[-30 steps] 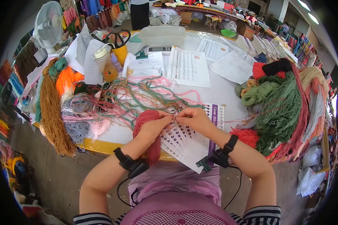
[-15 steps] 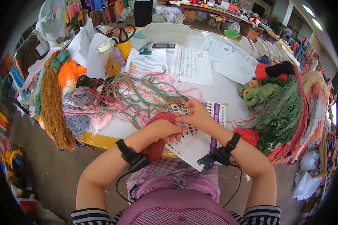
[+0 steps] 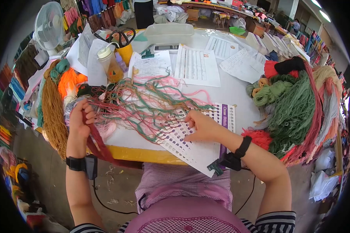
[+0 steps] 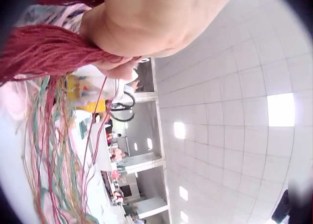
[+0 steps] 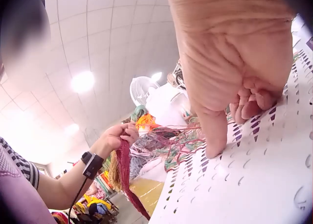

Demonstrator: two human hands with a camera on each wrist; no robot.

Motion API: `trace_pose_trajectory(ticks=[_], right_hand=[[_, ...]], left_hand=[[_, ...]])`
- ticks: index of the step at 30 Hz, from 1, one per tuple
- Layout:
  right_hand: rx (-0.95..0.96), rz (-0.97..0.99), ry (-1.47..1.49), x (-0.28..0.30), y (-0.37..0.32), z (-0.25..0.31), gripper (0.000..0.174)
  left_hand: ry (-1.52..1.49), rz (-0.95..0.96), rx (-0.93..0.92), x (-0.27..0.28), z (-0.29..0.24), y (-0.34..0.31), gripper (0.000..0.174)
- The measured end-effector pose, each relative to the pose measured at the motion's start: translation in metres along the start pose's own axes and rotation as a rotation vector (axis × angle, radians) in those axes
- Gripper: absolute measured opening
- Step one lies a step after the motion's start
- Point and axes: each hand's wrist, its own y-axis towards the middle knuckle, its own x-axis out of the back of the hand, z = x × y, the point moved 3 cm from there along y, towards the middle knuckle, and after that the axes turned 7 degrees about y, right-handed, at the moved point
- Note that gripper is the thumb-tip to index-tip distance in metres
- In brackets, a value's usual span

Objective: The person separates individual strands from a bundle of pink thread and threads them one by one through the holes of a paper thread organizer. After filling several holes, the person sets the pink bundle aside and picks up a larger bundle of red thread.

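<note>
My left hand (image 3: pixel 81 120) is raised over the table's left front edge and grips a dark red skein of thread (image 3: pixel 99 143), whose loose length hangs below the fist. Fine red strands (image 4: pixel 100 104) run from that hand toward the tangle of pink, green and brown threads (image 3: pixel 151 99). On a white thread card (image 3: pixel 188 149) with rows of punched holes and a purple printed strip rests my right hand (image 3: pixel 204 128). Its thumb (image 5: pixel 215 136) presses the card while the other fingers bend loosely against the surface. Threads are looped along the card's far holes.
A green clip (image 3: pixel 214 167) sits at the card's near edge. Skein piles flank the work, brown and orange (image 3: pixel 60 112) at left, green and red (image 3: pixel 291 105) at right. Behind are printed sheets (image 3: pixel 198 66), a bottle (image 3: pixel 111 66), a yellow cup with scissors (image 3: pixel 124 54) and a fan (image 3: pixel 48 27).
My left hand has moved from beside the right hand out to the left, carrying the dark red skein. The right hand has gone from fingering thread to lying on the card.
</note>
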Motion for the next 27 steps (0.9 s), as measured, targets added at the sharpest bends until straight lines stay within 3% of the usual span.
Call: trace_pose_trajectory(ticks=[1, 2, 3, 4, 6, 7, 9, 10, 11, 12, 14, 19, 22, 24, 26, 27], right_hand=[[-0.001, -0.002, 0.0, -0.001, -0.001, -0.001, 0.057], [-0.001, 0.013, 0.007, -0.002, 0.0, -0.004, 0.06], [0.001, 0.028, 0.011, -0.002, 0.002, -0.005, 0.062], [0.007, 0.022, 0.008, -0.003, 0.004, -0.005, 0.062], [0.027, 0.049, -0.021, -0.005, 0.008, -0.002, 0.061], [0.06, 0.037, -0.015, -0.006, 0.01, -0.002, 0.061], [0.068, 0.053, -0.025, -0.008, 0.016, -0.001, 0.061], [0.063, 0.073, -0.033, -0.011, 0.021, 0.0, 0.06], [0.017, 0.111, 0.01, -0.011, 0.024, 0.008, 0.045], [0.037, 0.13, 0.006, -0.014, 0.025, 0.027, 0.045], [0.175, 0.052, 0.408, -0.015, 0.019, 0.068, 0.03], [0.2, 0.099, 0.636, -0.015, 0.012, 0.113, 0.02], [0.241, 0.02, 0.567, -0.015, 0.012, 0.101, 0.02], [0.222, 0.022, 0.689, -0.007, 0.007, 0.098, 0.018], [0.22, -0.021, 1.28, 0.011, 0.004, 0.095, 0.02], [0.257, -0.004, 1.315, 0.033, -0.003, 0.099, 0.021]], left_hand=[[0.001, 0.002, 0.0, -0.004, -0.003, -0.004, 0.016], [0.103, -0.185, -0.102, -0.003, -0.01, -0.009, 0.009], [0.203, -0.372, -0.208, -0.007, -0.019, -0.017, 0.02], [0.201, -0.369, -0.216, 0.002, -0.021, -0.015, 0.02], [0.313, -0.568, -0.236, 0.034, -0.02, -0.008, 0.041], [0.283, -0.513, -0.274, 0.022, -0.017, -0.016, 0.03], [0.142, -0.354, -0.222, -0.009, 0.0, -0.028, 0.032], [0.076, -0.203, -0.193, -0.024, 0.009, -0.033, 0.036], [0.033, -0.08, -0.158, -0.054, 0.013, -0.047, 0.05], [0.003, 0.017, -0.085, -0.076, 0.019, -0.056, 0.064], [0.011, 0.121, 0.004, -0.112, 0.028, -0.072, 0.078], [0.047, 0.449, 0.005, -0.16, 0.058, -0.083, 0.078], [0.208, 0.48, -0.083, -0.178, 0.058, -0.093, 0.072], [0.203, 0.498, -0.061, -0.171, 0.067, -0.084, 0.063], [0.024, 0.389, -0.018, -0.161, 0.068, -0.076, 0.058], [-0.009, 0.347, 0.007, -0.145, 0.072, -0.066, 0.055]])
